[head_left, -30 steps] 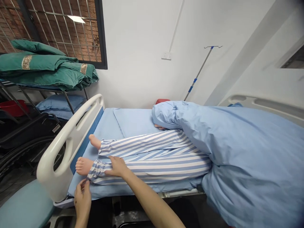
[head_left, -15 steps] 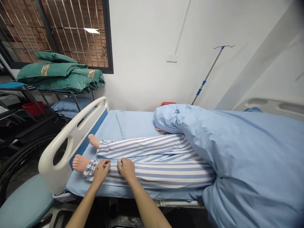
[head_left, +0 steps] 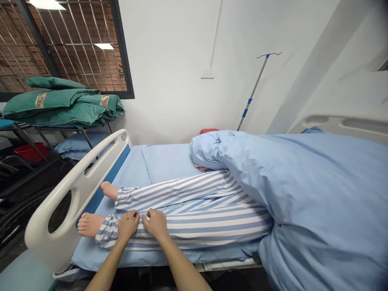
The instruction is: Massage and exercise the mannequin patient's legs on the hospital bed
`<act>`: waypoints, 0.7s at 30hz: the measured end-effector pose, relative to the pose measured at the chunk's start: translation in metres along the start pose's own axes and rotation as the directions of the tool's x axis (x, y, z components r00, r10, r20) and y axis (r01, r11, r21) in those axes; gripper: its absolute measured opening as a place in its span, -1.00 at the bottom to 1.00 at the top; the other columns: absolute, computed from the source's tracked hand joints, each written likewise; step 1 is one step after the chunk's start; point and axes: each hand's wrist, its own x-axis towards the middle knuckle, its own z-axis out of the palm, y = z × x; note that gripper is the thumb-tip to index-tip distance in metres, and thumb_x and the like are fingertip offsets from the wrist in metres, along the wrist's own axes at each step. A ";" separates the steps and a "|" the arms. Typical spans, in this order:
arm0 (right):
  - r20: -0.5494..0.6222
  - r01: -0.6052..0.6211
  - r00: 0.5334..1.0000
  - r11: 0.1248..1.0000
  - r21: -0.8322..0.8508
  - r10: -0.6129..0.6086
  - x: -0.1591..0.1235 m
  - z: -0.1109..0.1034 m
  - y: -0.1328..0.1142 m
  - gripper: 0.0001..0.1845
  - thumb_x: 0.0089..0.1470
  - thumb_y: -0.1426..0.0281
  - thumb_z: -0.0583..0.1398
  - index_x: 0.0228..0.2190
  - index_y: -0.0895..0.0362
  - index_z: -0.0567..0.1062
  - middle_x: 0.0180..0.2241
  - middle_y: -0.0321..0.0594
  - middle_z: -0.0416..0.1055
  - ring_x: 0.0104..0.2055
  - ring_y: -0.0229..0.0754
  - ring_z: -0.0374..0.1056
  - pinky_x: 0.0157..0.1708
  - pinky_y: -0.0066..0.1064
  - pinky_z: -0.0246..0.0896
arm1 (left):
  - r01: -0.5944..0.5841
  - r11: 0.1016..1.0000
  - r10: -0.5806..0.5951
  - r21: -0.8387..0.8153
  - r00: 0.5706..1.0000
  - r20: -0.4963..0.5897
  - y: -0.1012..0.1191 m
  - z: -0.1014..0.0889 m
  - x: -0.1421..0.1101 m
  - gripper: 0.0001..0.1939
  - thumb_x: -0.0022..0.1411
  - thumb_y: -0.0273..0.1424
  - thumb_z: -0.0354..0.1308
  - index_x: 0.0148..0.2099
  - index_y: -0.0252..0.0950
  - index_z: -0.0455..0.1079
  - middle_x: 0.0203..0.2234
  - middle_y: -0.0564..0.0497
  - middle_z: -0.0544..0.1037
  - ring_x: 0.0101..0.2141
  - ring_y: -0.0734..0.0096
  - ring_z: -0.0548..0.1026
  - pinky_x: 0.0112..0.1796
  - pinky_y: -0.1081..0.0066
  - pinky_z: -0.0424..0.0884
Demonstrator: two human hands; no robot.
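Two legs in blue-and-white striped pyjama trousers [head_left: 212,226] lie on a light blue bed sheet [head_left: 165,157], apparently a manikin's. One bare foot [head_left: 91,224] sticks out of the near cuff and another [head_left: 109,190] out of the far one. My left hand [head_left: 128,224] rests on the near lower leg just above the cuff, fingers curled into the cloth. Close beside it, toward the knee, my right hand [head_left: 155,223] grips the same trouser leg with bent fingers. The fingertips are partly hidden. A light blue quilt [head_left: 291,178] covers the upper body.
A cream footboard [head_left: 45,220] closes the bed's left end. Green folded bedding [head_left: 66,106] lies on a rack under the barred window. A drip pole [head_left: 256,87] stands behind the bed. A red basin [head_left: 30,152] and dark wheelchair parts [head_left: 27,206] are at left.
The view has shifted, so the bed's foot end sits lower and further left. Both hands stay on the near leg, slightly closer together.
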 end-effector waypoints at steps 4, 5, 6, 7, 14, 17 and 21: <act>0.061 -0.024 0.998 0.997 0.067 0.020 0.007 0.004 0.004 -0.73 0.05 0.22 0.03 -0.40 0.10 0.45 -0.38 -0.23 0.48 -0.28 -0.15 0.37 -0.27 -0.40 0.11 | 0.069 0.991 -0.074 0.113 0.996 0.046 0.006 0.004 -0.005 -0.71 0.18 -0.27 -0.16 -0.31 -0.22 0.37 -0.35 -0.04 0.51 -0.24 0.29 0.42 -0.26 0.38 0.22; 0.099 -0.041 0.995 0.993 0.109 0.030 0.011 0.004 0.005 -0.74 0.04 0.23 0.04 -0.39 0.10 0.45 -0.37 -0.24 0.49 -0.28 -0.17 0.37 -0.29 -0.42 0.11 | 0.074 0.991 -0.082 0.107 0.995 0.065 0.005 0.004 -0.005 -0.71 0.18 -0.27 -0.16 -0.30 -0.21 0.36 -0.35 -0.03 0.51 -0.24 0.28 0.42 -0.27 0.37 0.22; 0.143 -0.059 0.989 0.985 0.162 0.036 0.015 0.001 0.008 -0.75 0.03 0.25 0.05 -0.38 0.10 0.46 -0.36 -0.25 0.49 -0.28 -0.19 0.37 -0.30 -0.45 0.11 | 0.080 0.992 -0.088 0.094 0.993 0.084 0.003 0.004 -0.004 -0.72 0.17 -0.27 -0.16 -0.29 -0.20 0.36 -0.35 -0.02 0.50 -0.24 0.27 0.42 -0.27 0.37 0.23; 0.189 -0.075 0.981 0.973 0.219 0.033 0.021 -0.003 0.012 -0.77 0.01 0.28 0.06 -0.38 0.11 0.46 -0.36 -0.25 0.49 -0.28 -0.21 0.37 -0.32 -0.48 0.12 | 0.081 0.994 -0.088 0.073 0.991 0.100 0.001 0.004 -0.002 -0.74 0.16 -0.27 -0.14 -0.27 -0.20 0.35 -0.34 -0.02 0.50 -0.23 0.27 0.41 -0.26 0.36 0.24; 0.538 -0.190 0.843 0.932 0.308 -0.006 0.072 -0.072 0.081 -0.79 -0.09 0.37 0.08 -0.42 0.19 0.47 -0.44 -0.22 0.47 -0.43 -0.29 0.35 -0.47 -0.55 0.15 | -0.194 0.980 0.185 -0.034 0.966 -0.183 0.010 0.003 0.048 -0.51 0.07 -0.38 -0.08 0.08 -0.34 0.10 -0.06 -0.15 0.34 -0.01 0.21 0.27 0.02 0.21 0.18; 0.637 -0.250 0.771 0.927 0.280 0.016 0.093 -0.092 0.121 -0.82 -0.14 0.37 0.11 -0.49 0.22 0.46 -0.53 -0.23 0.45 -0.57 -0.33 0.30 -0.60 -0.56 0.11 | -0.296 0.955 0.294 0.006 0.945 -0.141 0.023 0.003 0.087 -0.44 0.03 -0.40 -0.04 0.12 -0.35 0.05 0.00 -0.17 0.29 0.04 0.18 0.21 0.05 0.19 0.14; 0.673 -0.272 0.739 0.928 0.255 0.031 0.108 -0.092 0.158 -0.84 -0.18 0.37 0.16 -0.55 0.22 0.47 -0.56 -0.23 0.44 -0.63 -0.35 0.26 -0.65 -0.58 0.06 | -0.291 0.954 0.284 0.070 0.954 0.093 0.030 0.013 0.124 -0.31 -0.05 -0.40 0.02 0.16 -0.41 -0.01 0.06 -0.20 0.25 0.08 0.19 0.18 0.05 0.27 0.12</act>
